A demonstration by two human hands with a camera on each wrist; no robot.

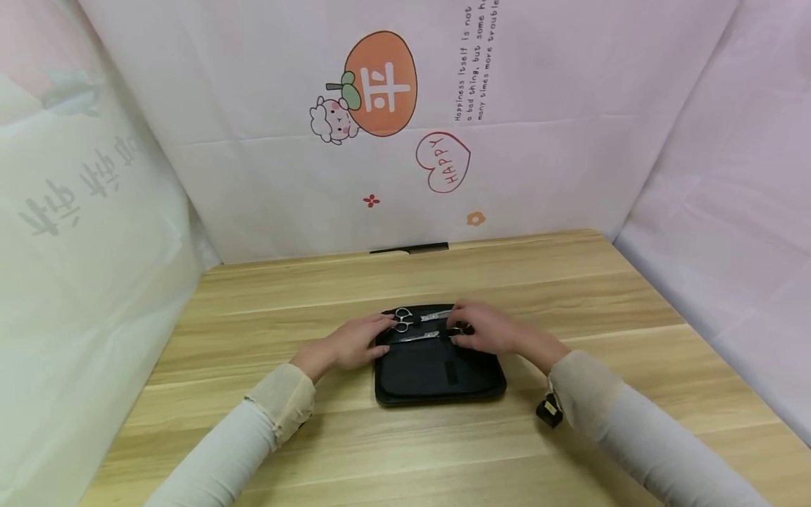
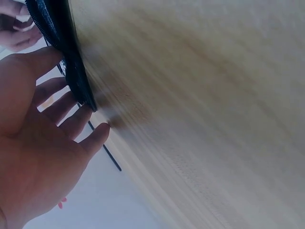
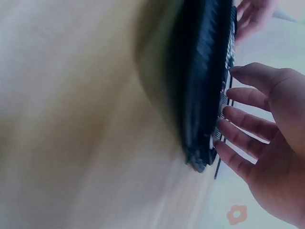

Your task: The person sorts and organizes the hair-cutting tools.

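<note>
A black zip-edged case (image 1: 437,377) lies on the table with two pairs of silver scissors along its far half. One pair has its finger rings (image 1: 403,320) at the left; the other pair's blades (image 1: 415,339) point left, its handle partly under my right hand. My left hand (image 1: 355,341) rests at the case's left edge, fingers fairly straight. In the left wrist view its fingertips touch the dark edge. My right hand (image 1: 488,327) reaches over the case's right side. Its extended fingers (image 3: 248,119) touch the scissors side, with nothing visibly gripped.
A black comb (image 1: 427,248) lies along the table's far edge, by the printed white cloth (image 1: 279,190). A small black object with a yellow label (image 1: 548,410) sits beside the right sleeve, partly hidden by it. Wooden tabletop (image 1: 285,303) surrounds the case.
</note>
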